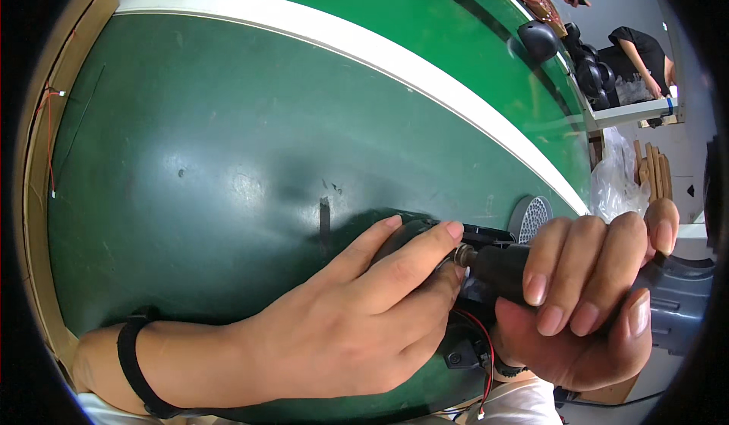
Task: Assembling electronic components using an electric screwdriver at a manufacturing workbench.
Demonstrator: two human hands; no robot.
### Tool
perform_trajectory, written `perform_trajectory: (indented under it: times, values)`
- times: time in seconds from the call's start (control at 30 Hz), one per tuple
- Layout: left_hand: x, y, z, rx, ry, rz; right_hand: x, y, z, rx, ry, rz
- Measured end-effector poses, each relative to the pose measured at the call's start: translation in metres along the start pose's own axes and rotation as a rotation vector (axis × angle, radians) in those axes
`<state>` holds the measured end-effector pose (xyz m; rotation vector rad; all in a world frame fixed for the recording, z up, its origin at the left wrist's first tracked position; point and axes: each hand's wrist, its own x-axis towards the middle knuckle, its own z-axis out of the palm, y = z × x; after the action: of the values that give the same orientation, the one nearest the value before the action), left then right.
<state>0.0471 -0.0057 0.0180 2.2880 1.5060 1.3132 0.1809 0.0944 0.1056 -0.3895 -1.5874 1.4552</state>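
Observation:
My left hand curls over a black plastic part, with its fingertips pressed together on it close to a metal tip. In my right hand is a black power screwdriver, lying almost level. Its metal collar points left and touches or nearly touches the black part beneath my left fingers. The bit and whatever it meets are hidden. Below the two hands, another black piece with a round screw shows beside a thin red and black wire that ends in a white plug.
A grey perforated oval piece stands beyond my right hand. Past the white strip runs a bright green surface with a black rounded shell. Brown edging borders the left. Two people work at the upper right, near clear plastic bags.

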Motion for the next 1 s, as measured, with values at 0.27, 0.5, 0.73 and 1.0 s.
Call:
perform_trajectory:
  times: [0.27, 0.5, 0.73, 1.0]
  values:
    - [0.001, -0.005, 0.000, -0.012, 0.030, 0.033, -0.003, 0.002, 0.009, -0.023, -0.029, -0.041]
    - [-0.002, -0.007, -0.002, -0.006, 0.024, 0.047, -0.005, 0.007, 0.015, -0.071, -0.003, -0.079]
    - [0.004, -0.002, -0.007, -0.103, -0.010, 0.006, 0.019, 0.002, -0.009, 0.066, -0.545, -0.121]
    - [-0.002, -0.001, -0.007, -0.235, -0.048, -0.062, -0.011, -0.001, 0.033, -0.171, -0.185, -0.120]
